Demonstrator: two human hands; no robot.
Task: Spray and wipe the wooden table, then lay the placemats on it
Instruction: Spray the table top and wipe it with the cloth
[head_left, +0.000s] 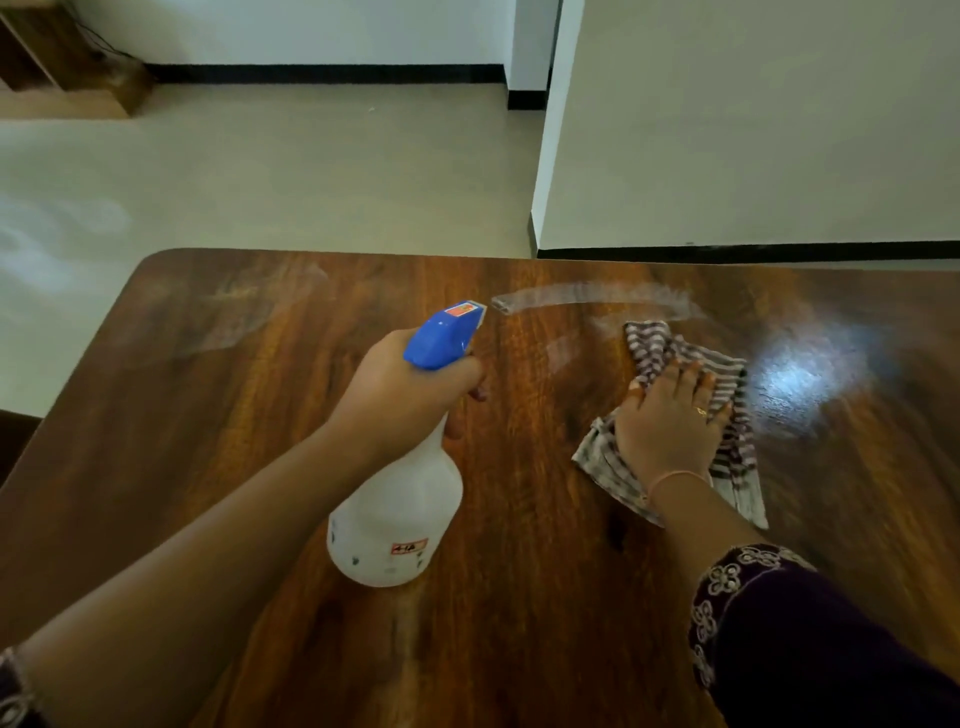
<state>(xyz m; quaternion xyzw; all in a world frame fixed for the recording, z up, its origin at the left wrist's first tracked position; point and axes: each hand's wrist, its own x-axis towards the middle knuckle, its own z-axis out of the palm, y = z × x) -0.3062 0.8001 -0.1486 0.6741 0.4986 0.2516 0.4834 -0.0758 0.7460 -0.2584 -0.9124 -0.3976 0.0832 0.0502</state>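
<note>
Head view: the left hand (410, 389) has its fingers wrapped round the neck and trigger of the spray bottle (400, 519) mid-frame. The nozzle points right, and the mist streak (587, 293) crosses the wooden table (208, 415) to just above the striped cloth (649, 343) at centre right. The right hand (667, 421) is flat on that cloth, fingers straight and pointing up-frame, so I'd guess the wipe pushes forward into the wet patch.

The left hand (410, 384) hides the neck and trigger of the spray bottle (400, 519); the print on its label (409, 547) is too small to read. The right hand (667, 426) covers the middle of the striped cloth (649, 343), whose near edge is blurred. The tabletop (208, 415) is cut off at its left, right and near sides.
</note>
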